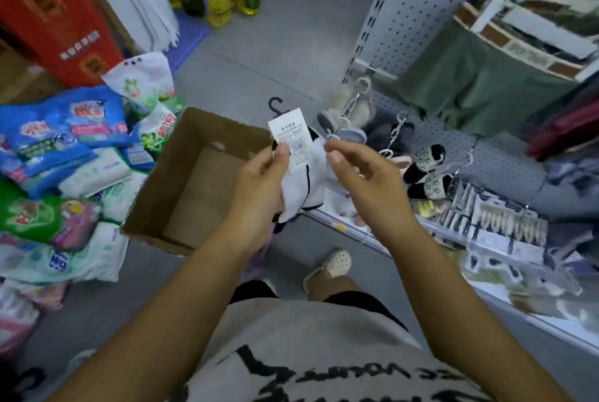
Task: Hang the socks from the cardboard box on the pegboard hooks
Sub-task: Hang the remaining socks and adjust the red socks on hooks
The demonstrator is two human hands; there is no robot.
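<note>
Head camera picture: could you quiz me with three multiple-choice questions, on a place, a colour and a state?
1. The cardboard box stands: A on a shelf; B on the floor; C on a chair.
2. The socks' hanger hook is: A black; B red; C yellow.
3. The socks are: A boxed; B hung up; C held in the left hand.
Answers: B, grey floor lies under it; A, it shows black above the label; C, the left hand grips them.

White, black-trimmed socks (295, 188) with a black hanger, held upright beside the open cardboard box (165, 181).
</note>
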